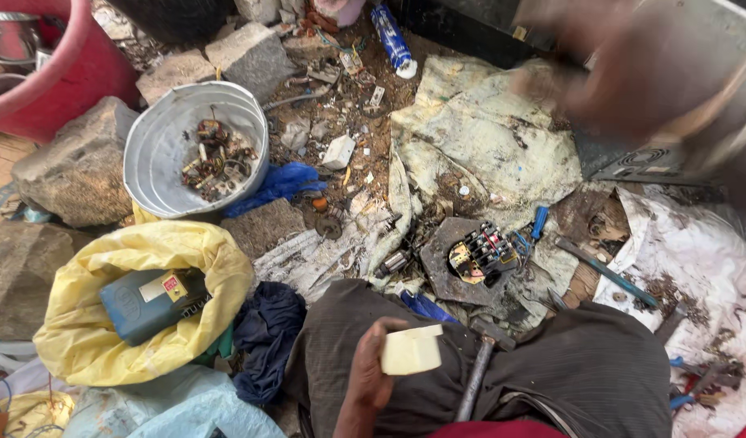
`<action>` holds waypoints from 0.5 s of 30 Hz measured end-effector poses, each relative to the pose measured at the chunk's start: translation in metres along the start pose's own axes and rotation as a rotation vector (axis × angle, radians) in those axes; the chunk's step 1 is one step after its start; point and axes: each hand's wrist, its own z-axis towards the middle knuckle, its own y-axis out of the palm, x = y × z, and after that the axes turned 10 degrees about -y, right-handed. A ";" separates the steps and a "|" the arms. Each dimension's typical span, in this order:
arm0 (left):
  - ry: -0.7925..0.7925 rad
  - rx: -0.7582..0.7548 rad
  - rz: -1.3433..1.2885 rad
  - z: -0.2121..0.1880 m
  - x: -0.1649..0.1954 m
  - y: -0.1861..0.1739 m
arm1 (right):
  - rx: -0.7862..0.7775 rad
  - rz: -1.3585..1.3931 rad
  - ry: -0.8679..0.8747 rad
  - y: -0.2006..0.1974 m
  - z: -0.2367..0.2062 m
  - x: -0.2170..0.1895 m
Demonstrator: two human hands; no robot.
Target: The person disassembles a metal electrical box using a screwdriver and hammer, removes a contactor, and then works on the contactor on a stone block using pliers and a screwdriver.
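Littered dirt ground [349, 113], cream plastic block [411, 350] being gripped by left hand [373, 369] near hammer [480, 365], right hand [632, 73] being blurred above, grip untellable

Outdoor dirt ground [349, 89], daylight, littered with scrap. Rough grey stones [81, 170] at left. Red tub [73, 73] top left. Metal basin [158, 150] holds small parts. Stained cloth sheets [486, 138] cover ground. Yellow sack [146, 259] lower left.
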 end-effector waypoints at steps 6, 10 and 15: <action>-0.055 0.060 0.322 0.018 0.000 0.023 | -0.054 0.783 0.415 0.158 -0.122 -0.125; -0.023 0.078 0.630 0.021 0.005 0.039 | 0.114 1.451 0.486 0.207 -0.196 -0.164; -0.002 -0.051 0.757 0.026 -0.020 0.072 | 0.038 1.164 0.705 0.229 -0.257 -0.184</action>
